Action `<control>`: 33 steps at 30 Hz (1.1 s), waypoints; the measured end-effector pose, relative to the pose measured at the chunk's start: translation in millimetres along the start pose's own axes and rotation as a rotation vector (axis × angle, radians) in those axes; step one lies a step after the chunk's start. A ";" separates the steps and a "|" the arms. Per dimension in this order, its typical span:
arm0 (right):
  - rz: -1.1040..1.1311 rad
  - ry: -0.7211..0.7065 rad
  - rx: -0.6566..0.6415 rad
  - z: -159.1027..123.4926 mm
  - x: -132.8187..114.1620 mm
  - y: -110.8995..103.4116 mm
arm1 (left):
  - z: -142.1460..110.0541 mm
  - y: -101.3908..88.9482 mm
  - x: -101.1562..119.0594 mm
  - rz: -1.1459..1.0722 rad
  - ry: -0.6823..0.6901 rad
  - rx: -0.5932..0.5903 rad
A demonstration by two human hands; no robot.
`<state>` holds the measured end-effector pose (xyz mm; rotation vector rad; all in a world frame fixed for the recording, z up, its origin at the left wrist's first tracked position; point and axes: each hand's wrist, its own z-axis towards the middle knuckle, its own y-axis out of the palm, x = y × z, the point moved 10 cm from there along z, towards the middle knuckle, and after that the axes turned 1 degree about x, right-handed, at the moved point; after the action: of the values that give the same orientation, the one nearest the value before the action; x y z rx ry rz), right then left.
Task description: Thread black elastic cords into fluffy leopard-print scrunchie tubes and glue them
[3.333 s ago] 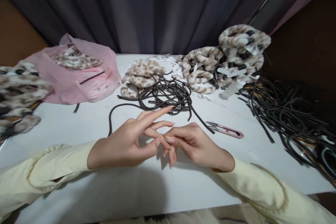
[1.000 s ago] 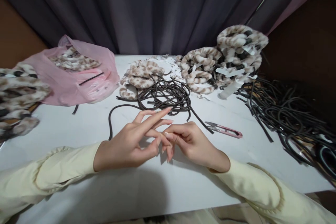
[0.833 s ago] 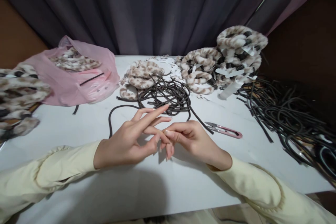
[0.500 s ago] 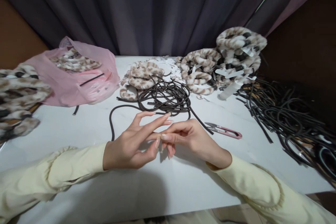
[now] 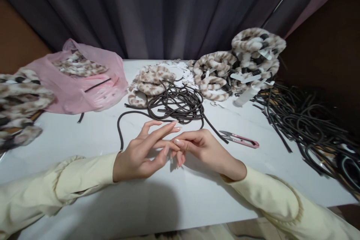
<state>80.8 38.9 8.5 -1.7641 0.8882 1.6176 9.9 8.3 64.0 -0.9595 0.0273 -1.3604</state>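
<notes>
My left hand (image 5: pixel 144 153) is held above the table, fingers stretched out and apart, with nothing visible in it. The thumb and fingers of my right hand (image 5: pixel 206 150) close around the tip of my left index finger (image 5: pixel 163 144). Whether something small is between them I cannot make out. Just behind both hands lies a tangled heap of dark cord (image 5: pixel 180 103), one end curling round towards my left wrist. To the right of my right hand rest thread snips (image 5: pixel 240 139) with pink handles, their blades pointing left.
Brown-and-white fluffy rings (image 5: pixel 156 78) sit behind the cord, with more stacked (image 5: pixel 258 43) at the back right beside a translucent bottle (image 5: pixel 246 95). A pink plastic bag (image 5: pixel 112 60) stands at the left. Many dark cords (image 5: pixel 306 120) pile along the right edge of the white table (image 5: pixel 135 210).
The thumb of my left hand has drawn slightly back from my right fingertips. My right hand has a fuller hold on the left index fingertip. The surrounding things have not moved.
</notes>
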 end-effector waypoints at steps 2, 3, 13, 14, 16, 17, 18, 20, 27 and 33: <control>0.073 0.021 -0.022 0.1 0.2 0.9 | -0.9 -0.9 -0.6 0.017 0.006 0.010; 0.100 0.025 -0.033 0.0 -0.2 1.1 | -1.3 -0.9 -0.6 0.034 0.011 0.010; 0.171 0.009 -0.071 -0.3 1.8 -0.3 | -2.3 -1.6 -0.1 0.072 0.019 0.034; 0.163 0.003 -0.067 -0.3 1.7 -0.6 | -2.5 -1.5 0.3 0.072 0.024 0.037; 0.155 -0.003 -0.056 -0.2 2.0 -1.1 | -3.0 -1.2 0.5 0.070 0.029 0.040; 0.154 -0.004 -0.052 -0.2 2.2 -1.4 | -3.2 -1.1 0.6 0.070 0.032 0.041; 0.155 -0.004 -0.048 -0.1 2.4 -1.5 | -3.4 -1.3 0.8 0.071 0.036 0.044; 0.156 0.002 -0.040 -0.1 3.1 -1.8 | -3.8 -2.0 1.6 0.076 0.045 0.053; 0.152 0.010 -0.028 -0.8 4.4 -1.9 | -3.2 -2.1 3.2 0.096 0.061 0.060; 0.179 0.015 -0.012 0.6 6.0 -2.2 | -4.6 -3.2 5.4 0.125 0.100 0.088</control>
<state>82.4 40.2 2.5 -1.7490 1.0717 1.7266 6.3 1.6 65.7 -0.8030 0.1009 -1.2823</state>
